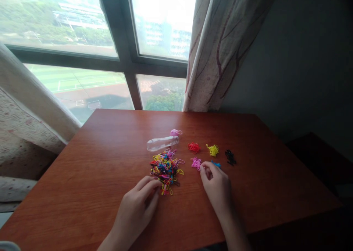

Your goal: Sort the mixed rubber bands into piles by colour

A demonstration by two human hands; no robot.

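Note:
A mixed pile of small loop-shaped plastic pins (165, 166) in several colours lies on the wooden table (104, 162). At its near left edge, my left hand (139, 203) has its fingers curled together, the tips touching the pins; what they pinch is hidden. My right hand (217, 186) is closed in a pinch beside a small pink heap (196, 163), and anything between its fingertips is too small to make out. Partly behind that hand sits a blue heap (216, 164). Farther back are a red heap (193, 147), a yellow heap (212, 150) and a black heap (230, 157).
Behind the mixed pile, a clear bottle (162, 143) lies on its side, with a pink looped piece (175, 132) just past its neck. The table's far edge meets a window (162, 93) with curtains (212, 60). A white rim (9, 246) shows at bottom left.

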